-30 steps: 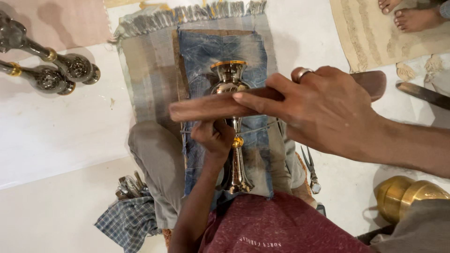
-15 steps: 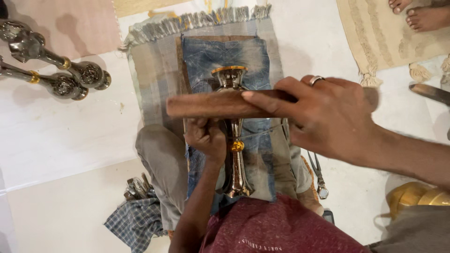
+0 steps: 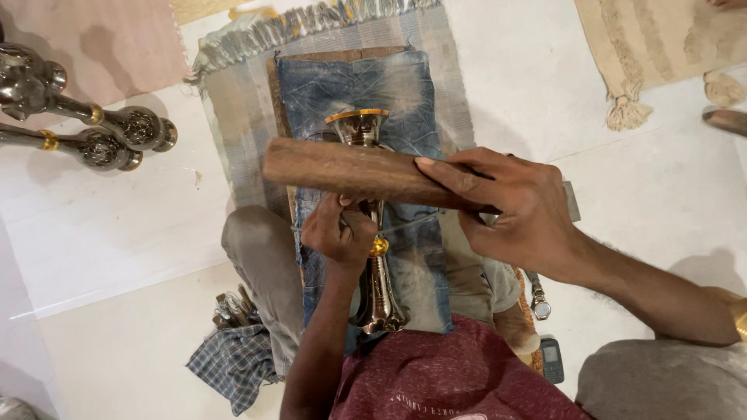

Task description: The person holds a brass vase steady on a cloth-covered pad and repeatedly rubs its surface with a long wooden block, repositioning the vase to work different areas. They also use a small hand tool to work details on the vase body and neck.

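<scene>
Fingers of the left hand (image 3: 338, 233) wrap tight around the stem of a brass lamp stand (image 3: 373, 233), which lies lengthwise on a strip of denim cloth (image 3: 350, 85) over the lap. Just above that hand, the right hand (image 3: 517, 210) clamps one end of a wooden stick (image 3: 342, 167) laid crosswise on the stand's upper part, touching it. Below the left forearm lies a checked cloth (image 3: 229, 365). Far left of both hands rest two more metal stands (image 3: 93, 132) on the white floor (image 3: 117, 233).
</scene>
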Demonstrator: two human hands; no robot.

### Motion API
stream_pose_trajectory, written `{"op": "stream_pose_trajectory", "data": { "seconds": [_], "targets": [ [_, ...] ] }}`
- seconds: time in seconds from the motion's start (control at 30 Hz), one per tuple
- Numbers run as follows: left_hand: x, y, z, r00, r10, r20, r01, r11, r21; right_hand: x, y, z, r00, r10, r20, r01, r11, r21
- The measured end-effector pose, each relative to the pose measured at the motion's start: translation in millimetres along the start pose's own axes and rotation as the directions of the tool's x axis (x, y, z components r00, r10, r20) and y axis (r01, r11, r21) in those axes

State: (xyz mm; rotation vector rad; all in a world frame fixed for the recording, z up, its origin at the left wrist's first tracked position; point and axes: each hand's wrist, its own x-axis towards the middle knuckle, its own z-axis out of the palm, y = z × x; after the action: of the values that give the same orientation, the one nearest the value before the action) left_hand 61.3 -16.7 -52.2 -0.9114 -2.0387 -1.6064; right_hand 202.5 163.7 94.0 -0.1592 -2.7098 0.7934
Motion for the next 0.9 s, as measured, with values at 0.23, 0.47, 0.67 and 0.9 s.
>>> {"op": "stream_pose_trajectory", "data": {
  "seconds": [0.23, 0.47, 0.67, 0.9],
  "targets": [
    [-0.2, 4.8, -7.5, 0.994, 0.019, 0.108, -0.009, 0.996, -0.088, 6.2, -4.8, -0.4, 0.929, -0.366, -0.054, 0.335, 0.893, -0.301],
    [14.7, 13.9, -6.6, 0.981, 0.072, 0.179, -0.061, 0.996, -0.068, 5.6, -11.7, 4.4, 0.934, -0.35, -0.069, 0.291, 0.861, -0.418],
    [21.8, 5.3, -7.1, 0.967, 0.173, 0.189, -0.177, 0.984, 0.007, -3.9, -6.3, 8.1, 0.963, -0.249, -0.103, 0.212, 0.936, -0.282],
    [29.6, -9.5, -23.2, 0.882, 0.296, 0.367, -0.302, 0.952, -0.043, -27.3, 9.8, 19.5, 0.974, -0.17, -0.151, 0.14, 0.972, -0.19]
  ]
}}
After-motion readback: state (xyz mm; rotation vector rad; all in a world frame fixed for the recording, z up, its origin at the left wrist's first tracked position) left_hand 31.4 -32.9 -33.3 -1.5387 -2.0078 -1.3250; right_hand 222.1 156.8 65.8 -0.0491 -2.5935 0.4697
